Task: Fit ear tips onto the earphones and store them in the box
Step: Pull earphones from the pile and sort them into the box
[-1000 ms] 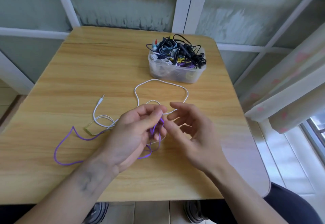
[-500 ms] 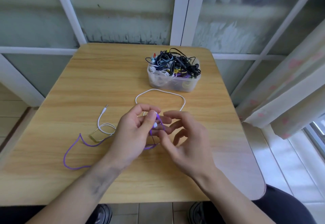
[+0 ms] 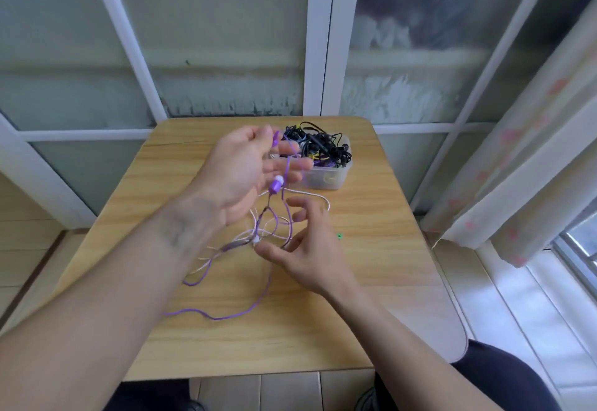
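Frosted glass panels in white frames close off the far side of a small wooden table (image 3: 371, 281), its pale grain running crosswise and its corners rounded. A patterned curtain (image 3: 517, 152) hangs past the table's right edge, above light floor tiles. Near the table's far right corner sits a clear plastic box (image 3: 326, 176), heaped with a tangle of dark, glossy earphone cords.

Nearer than the box, the left hand (image 3: 245, 171) is raised over the table, palm up, fingers loosely spread. The purple earphones (image 3: 277, 184) drape from its fingertips: one bud is pinched up by the thumb, another, with a white tip, dangles just below the palm. Their thin cord drops in loops to the tabletop and trails toward the near edge. A white cable (image 3: 310, 193) lies mixed in among those loops.

The right hand (image 3: 307, 249) hovers lower, fingers half curled, thumb out, beside the cord; whether it touches the cord I cannot tell. A tiny green speck (image 3: 339, 235) lies just right of it.
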A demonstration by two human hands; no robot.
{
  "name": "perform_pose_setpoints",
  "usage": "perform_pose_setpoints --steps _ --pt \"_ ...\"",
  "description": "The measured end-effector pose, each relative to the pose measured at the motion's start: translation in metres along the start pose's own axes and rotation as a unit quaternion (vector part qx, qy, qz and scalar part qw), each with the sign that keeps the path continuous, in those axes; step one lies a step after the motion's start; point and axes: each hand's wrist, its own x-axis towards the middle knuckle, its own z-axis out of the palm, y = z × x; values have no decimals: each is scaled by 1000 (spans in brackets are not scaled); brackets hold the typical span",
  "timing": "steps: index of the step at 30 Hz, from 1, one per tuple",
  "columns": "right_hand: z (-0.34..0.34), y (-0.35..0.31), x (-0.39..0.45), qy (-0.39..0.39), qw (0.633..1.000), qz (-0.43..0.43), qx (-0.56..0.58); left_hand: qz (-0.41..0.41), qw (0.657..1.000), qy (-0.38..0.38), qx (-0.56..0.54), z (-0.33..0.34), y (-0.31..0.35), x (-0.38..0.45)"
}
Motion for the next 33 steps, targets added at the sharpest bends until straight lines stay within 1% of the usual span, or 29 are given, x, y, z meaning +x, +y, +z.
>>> perform_pose_setpoints --steps 1,3,5,7,9,11,12,14,15,16,18,20,22,24,25,26,28,29,31,33 --pt "3 -1 4 -4 1000 -4 -6 2 1000 -4 15 0 7 4" --pt "5 -5 11 -3 1000 -5 -4 20 996 7 82 -3 16 13" --pt "3 -11 18 -5 1000 0 9 36 985 31 163 -11 17 22" --pt "-6 -18 22 -16 999 6 43 32 972 52 226 -24 14 27" --pt "-18 -27 24 -59 992 31 105 18 953 64 297 -43 8 26" --pt "-30 -33 26 -96 987 55 113 1 918 61 392 -62 1 22" --pt "-36 -35 27 -98 991 54 73 -9 894 52 446 -70 -3 18" --pt "-46 -37 32 -97 992 29 -76 -41 845 21 532 -78 -9 10" --pt "-51 -41 33 -104 987 24 -119 -64 832 -4 551 -80 -13 6" --pt "-55 -45 34 -116 986 31 -113 -90 828 -34 552 -80 -16 2" --pt "-61 -56 34 -141 988 63 -13 -131 827 -98 537 -79 -21 -7" --pt "-68 -65 35 -131 987 68 57 -142 821 -148 533 -77 -23 -14" --pt "-74 -72 37 -116 989 52 76 -135 814 -174 537 -74 -24 -18" --pt "-79 -77 39 -130 989 44 58 -131 810 -204 534 -69 -23 -21" --pt "-81 -80 39 -145 988 41 38 -134 796 -222 546 -68 -25 -21" --pt "-83 -82 40 -158 986 38 20 -143 774 -239 569 -65 -29 -22" --pt "-86 -84 42 -171 984 43 7 -166 721 -271 616 -60 -43 -26" --pt "-87 -83 44 -172 984 49 1 -162 692 -286 643 -56 -52 -30" --pt "-89 -80 44 -176 982 50 -41 -135 642 -302 692 -51 -70 -39" --pt "-90 -77 40 -199 972 29 -123 -94 601 -303 734 -49 -79 -47"
